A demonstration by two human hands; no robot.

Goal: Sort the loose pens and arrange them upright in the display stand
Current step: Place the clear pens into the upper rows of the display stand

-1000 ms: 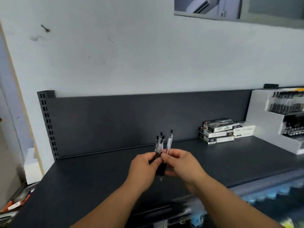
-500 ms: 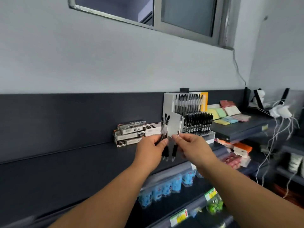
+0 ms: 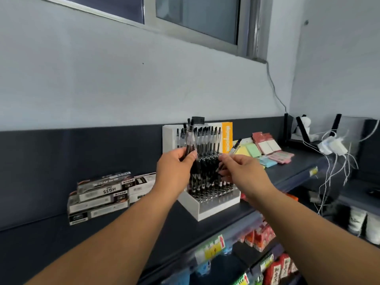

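Note:
A white tiered display stand (image 3: 207, 208) sits on the dark shelf, holding rows of upright black pens (image 3: 207, 138). My left hand (image 3: 174, 167) is closed around a small bunch of black pens (image 3: 190, 138), held upright in front of the stand's left side. My right hand (image 3: 240, 167) pinches a single pen (image 3: 234, 149) that tilts up to the right, just in front of the stand's right half. Both hands hover above the lower tier, which has empty holes along its front.
Stacked pen boxes (image 3: 102, 194) lie left of the stand. Coloured sticky-note pads (image 3: 265, 151) lie to its right. White chargers and cables (image 3: 333, 147) hang at the far right. Packaged goods fill the lower shelf (image 3: 265, 241). A window is above.
My view swung right and closer, bringing the stand to the middle. Both hands moved up to the stand, and my right hand drew one pen away from the bunch.

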